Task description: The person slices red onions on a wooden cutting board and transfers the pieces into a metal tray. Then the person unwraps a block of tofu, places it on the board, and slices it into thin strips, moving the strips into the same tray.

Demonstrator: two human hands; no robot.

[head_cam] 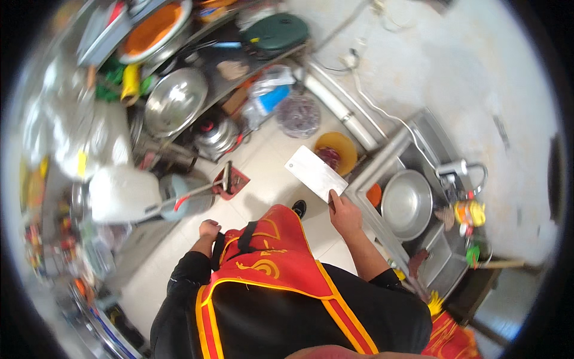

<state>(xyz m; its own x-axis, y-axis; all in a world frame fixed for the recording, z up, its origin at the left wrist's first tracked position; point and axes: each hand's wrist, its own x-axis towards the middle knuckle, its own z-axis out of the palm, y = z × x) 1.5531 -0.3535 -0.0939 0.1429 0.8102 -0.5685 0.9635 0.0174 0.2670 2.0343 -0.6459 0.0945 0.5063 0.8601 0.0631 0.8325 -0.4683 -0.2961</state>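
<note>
My right hand (345, 214) grips the dark handle of a Chinese cleaver (315, 174) with a broad, pale rectangular blade, held over the floor beside the sink edge. Beyond the blade stands a yellow basin (346, 151) with something dark reddish in it, partly covered by the blade. My left hand (210, 228) hangs beside the red apron (287, 256) with its fingers curled; whether it holds anything does not show. A black strap lies close to that wrist.
A steel sink (390, 168) on the right holds a metal basin (406, 205). At the left stand a red dustpan (234, 182) and a white container (123, 193). A shelf with a steel bowl (176, 102) and a green-lidded pot (277, 33) runs along the upper left.
</note>
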